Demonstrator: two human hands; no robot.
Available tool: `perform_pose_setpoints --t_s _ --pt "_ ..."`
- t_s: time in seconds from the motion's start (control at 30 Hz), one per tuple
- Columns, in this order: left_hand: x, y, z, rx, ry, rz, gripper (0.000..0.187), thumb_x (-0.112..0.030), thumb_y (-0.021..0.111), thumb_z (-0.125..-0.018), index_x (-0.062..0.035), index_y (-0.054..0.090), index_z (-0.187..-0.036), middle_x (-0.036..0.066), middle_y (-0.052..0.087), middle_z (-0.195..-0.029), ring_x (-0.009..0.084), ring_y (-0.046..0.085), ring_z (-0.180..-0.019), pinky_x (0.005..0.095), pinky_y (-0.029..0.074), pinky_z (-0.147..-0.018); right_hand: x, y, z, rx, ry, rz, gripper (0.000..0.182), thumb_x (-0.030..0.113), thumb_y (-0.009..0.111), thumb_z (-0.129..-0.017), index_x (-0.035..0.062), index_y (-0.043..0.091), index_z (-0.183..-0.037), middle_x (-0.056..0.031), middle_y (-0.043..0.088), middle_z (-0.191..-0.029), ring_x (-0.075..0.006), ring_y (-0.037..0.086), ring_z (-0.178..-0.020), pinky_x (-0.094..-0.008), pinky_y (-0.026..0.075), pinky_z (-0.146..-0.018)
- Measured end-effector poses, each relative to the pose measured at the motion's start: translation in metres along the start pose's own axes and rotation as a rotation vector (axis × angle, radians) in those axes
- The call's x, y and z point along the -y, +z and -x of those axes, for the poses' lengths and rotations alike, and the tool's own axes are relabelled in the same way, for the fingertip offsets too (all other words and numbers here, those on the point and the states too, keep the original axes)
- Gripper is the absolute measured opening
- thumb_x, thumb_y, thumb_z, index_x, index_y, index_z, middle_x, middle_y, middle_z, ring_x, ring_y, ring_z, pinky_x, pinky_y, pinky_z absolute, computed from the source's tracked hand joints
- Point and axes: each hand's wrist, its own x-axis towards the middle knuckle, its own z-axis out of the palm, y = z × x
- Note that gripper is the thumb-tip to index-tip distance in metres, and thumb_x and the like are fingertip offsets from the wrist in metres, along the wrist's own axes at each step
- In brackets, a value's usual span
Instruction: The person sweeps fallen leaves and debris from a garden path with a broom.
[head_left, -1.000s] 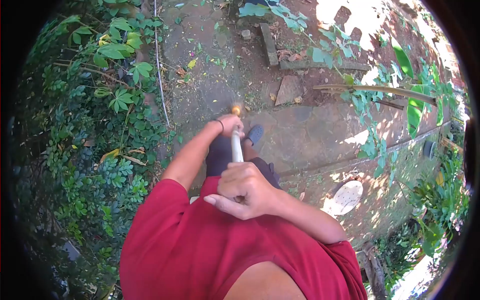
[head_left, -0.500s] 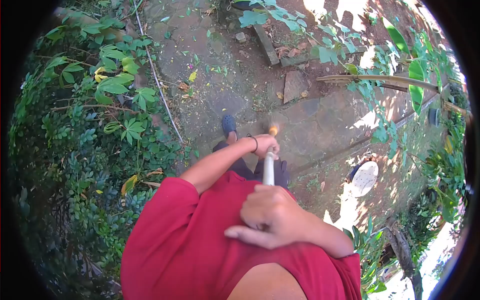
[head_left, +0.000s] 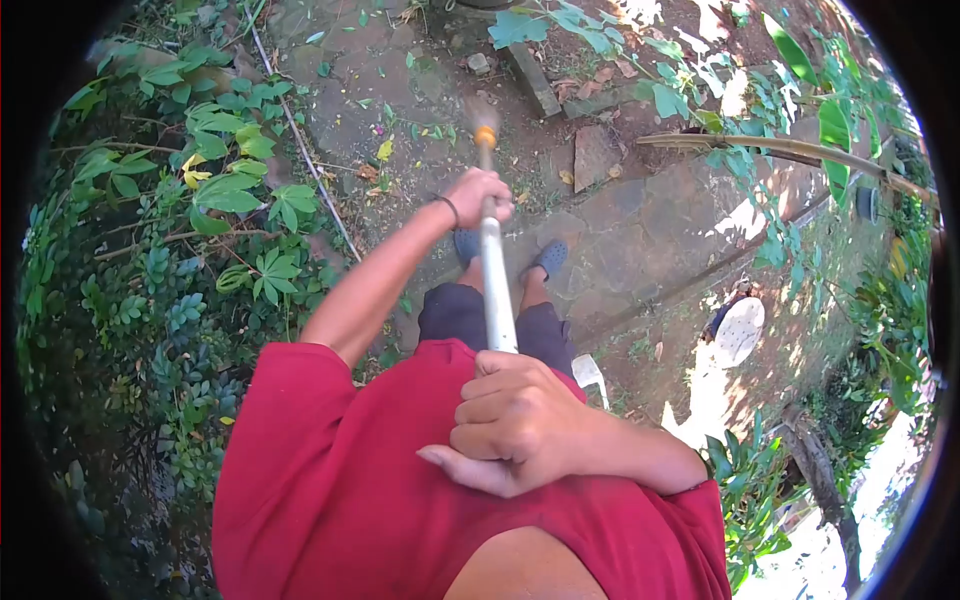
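A long pale-handled broom (head_left: 497,290) runs from near my chest out over the paved path. Its orange collar (head_left: 485,135) shows clearly, but the bristle end beyond is blurred. Lower on the handle, my left hand (head_left: 478,196) is closed around the shaft, arm stretched forward, a dark band at the wrist. Close to my chest, my right hand (head_left: 520,425) wraps the top end of the handle, its thumb pointing left. Both feet, in dark clogs (head_left: 550,258), stand on the path beneath the broom.
Dense green shrubs (head_left: 150,310) line the left, with a thin pole (head_left: 300,135) along their edge. A bamboo stem (head_left: 770,147) crosses at right. A white oval object (head_left: 740,331) lies on the right-hand ground, and a white item (head_left: 589,374) shows beside my right hip.
The broom has swung forward and left, its collar now farther from my body. My left hand went with it; my right hand shifted slightly left. The second foot has come into view.
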Motion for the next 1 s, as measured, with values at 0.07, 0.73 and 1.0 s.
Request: perform_pose_setpoints --t_s 0.07,0.73,1.0 --pt "-0.023 0.045 -0.008 0.102 -0.012 0.279 0.030 -0.022 0.070 -0.079 -0.0082 0.052 -0.060 0.007 0.055 -0.062 0.0267 0.058 -0.062 0.0394 0.048 -0.064 0.005 0.000 -0.010 -0.041 0.035 -0.053 0.046 0.016 0.076 -0.079 0.0108 0.041 -0.049 -0.0012 0.040 -0.045 -0.0192 0.043 -0.042 -0.0342 0.031 -0.047" --pt "-0.009 0.046 -0.054 0.176 0.023 0.167 0.029 -0.025 0.070 -0.078 -0.0077 0.055 -0.061 0.008 0.055 -0.062 0.0300 0.058 -0.064 0.0389 0.048 -0.063 -0.011 -0.025 0.005 -0.059 0.015 0.073 0.042 0.020 0.070 -0.083 0.0092 0.049 -0.049 -0.0028 0.047 -0.047 -0.0218 0.048 -0.043 -0.0362 0.036 -0.050" --pt "0.027 0.157 -0.066 0.397 0.013 0.282 0.035 -0.038 0.072 -0.081 -0.0082 0.058 -0.070 0.011 0.060 -0.075 0.0340 0.061 -0.077 0.0422 0.049 -0.071 -0.089 -0.020 0.029 -0.115 0.120 0.074 0.046 0.019 0.072 -0.083 0.0082 0.045 -0.048 -0.0041 0.048 -0.047 -0.0247 0.048 -0.044 -0.0375 0.036 -0.049"
